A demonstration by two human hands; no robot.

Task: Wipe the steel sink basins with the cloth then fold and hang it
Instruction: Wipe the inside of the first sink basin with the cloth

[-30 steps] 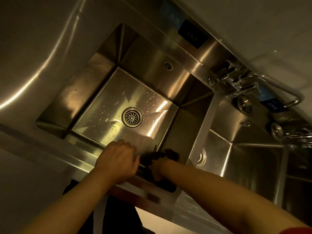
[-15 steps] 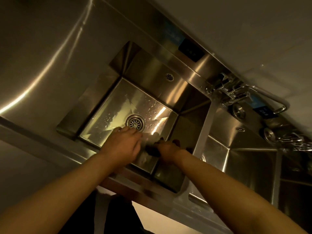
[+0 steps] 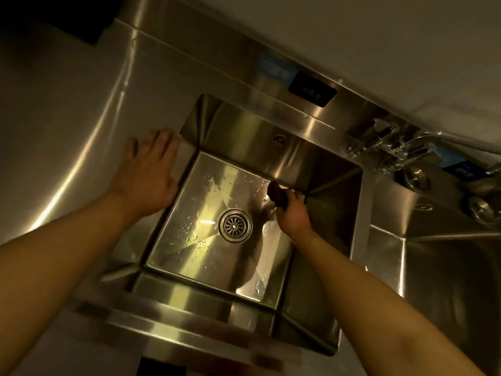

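The left steel basin (image 3: 206,164) fills the middle of the view, its wet floor holding a round drain (image 3: 235,225). My right hand (image 3: 294,213) is down inside this basin, shut on a dark bunched cloth (image 3: 276,195) pressed near the far right corner of the floor. My left hand (image 3: 147,172) lies flat with fingers spread on the steel counter at the basin's left rim, holding nothing. A second basin (image 3: 444,267) lies to the right, past a narrow divider.
A chrome faucet with taps (image 3: 390,150) is mounted on the back ledge between the basins. A black control panel (image 3: 311,89) sits on the backsplash. Flat steel counter (image 3: 67,131) extends to the left. The front edge of the unit (image 3: 173,329) runs below.
My left hand let go and moved out to the counter at the basin's left rim. My right hand carried the cloth from the front edge to the far right of the basin floor.
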